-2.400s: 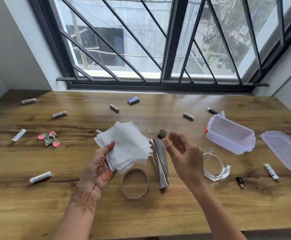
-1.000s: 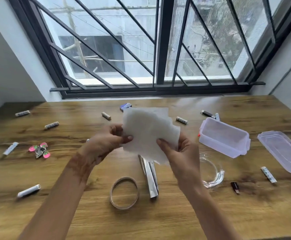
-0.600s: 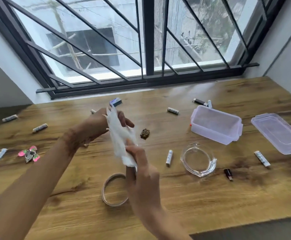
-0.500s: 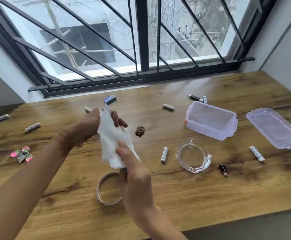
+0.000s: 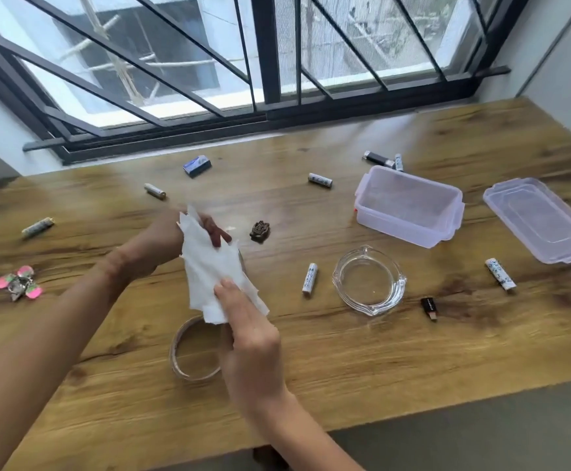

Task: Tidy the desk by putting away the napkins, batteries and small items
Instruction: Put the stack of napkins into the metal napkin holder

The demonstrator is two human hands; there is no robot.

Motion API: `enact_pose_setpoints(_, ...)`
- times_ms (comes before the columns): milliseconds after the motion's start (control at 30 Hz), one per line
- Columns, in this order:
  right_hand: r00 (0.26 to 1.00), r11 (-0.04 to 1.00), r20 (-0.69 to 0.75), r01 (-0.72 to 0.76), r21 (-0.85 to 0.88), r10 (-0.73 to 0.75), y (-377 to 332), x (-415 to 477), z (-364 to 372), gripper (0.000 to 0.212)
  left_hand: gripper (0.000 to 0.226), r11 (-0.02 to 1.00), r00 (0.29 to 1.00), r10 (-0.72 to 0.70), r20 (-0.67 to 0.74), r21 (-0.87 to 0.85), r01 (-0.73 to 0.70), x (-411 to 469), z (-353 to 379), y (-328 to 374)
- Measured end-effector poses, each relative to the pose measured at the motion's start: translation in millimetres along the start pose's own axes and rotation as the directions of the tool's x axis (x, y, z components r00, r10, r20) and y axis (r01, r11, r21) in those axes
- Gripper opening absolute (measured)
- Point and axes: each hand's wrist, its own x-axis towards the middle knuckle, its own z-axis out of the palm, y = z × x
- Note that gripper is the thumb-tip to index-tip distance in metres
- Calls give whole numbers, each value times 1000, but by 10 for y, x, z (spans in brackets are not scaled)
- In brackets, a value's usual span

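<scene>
A stack of white napkins (image 5: 212, 270) is held upright above the middle of the wooden desk (image 5: 345, 351). My left hand (image 5: 168, 236) grips its top edge, and my right hand (image 5: 250, 334) pinches its lower edge. The metal napkin holder is almost fully hidden behind the napkins. Several batteries lie scattered, one (image 5: 310, 279) right of the napkins, one (image 5: 319, 180) near the open clear plastic box (image 5: 410, 205), one (image 5: 500, 278) at the far right. The box's lid (image 5: 542, 219) lies beside it.
A tape ring (image 5: 194, 351) lies under my right hand. A glass ashtray (image 5: 369, 280), a small dark USB stick (image 5: 429, 309), a brown trinket (image 5: 260, 230), a blue eraser box (image 5: 197, 165) and a pink fidget spinner (image 5: 18, 286) are spread about. A barred window runs behind the desk.
My left hand lifted the napkins off the desk and my right hand joined it. Both hands turned the stack edge-on and lowered it over the holder. The camera swung right.
</scene>
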Motion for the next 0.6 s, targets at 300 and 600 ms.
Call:
enact_pose_setpoints(300, 980, 992, 170, -87, -95, 103, 74, -156, -140, 60, 44, 957, 970, 220, 104, 168, -235, -261, 118, 342)
enact_pose_setpoints(600, 935, 965, 238, -250, -84, 263, 57, -165, -141, 52, 41, 981, 982, 180, 55, 60, -183, -282, 209, 234)
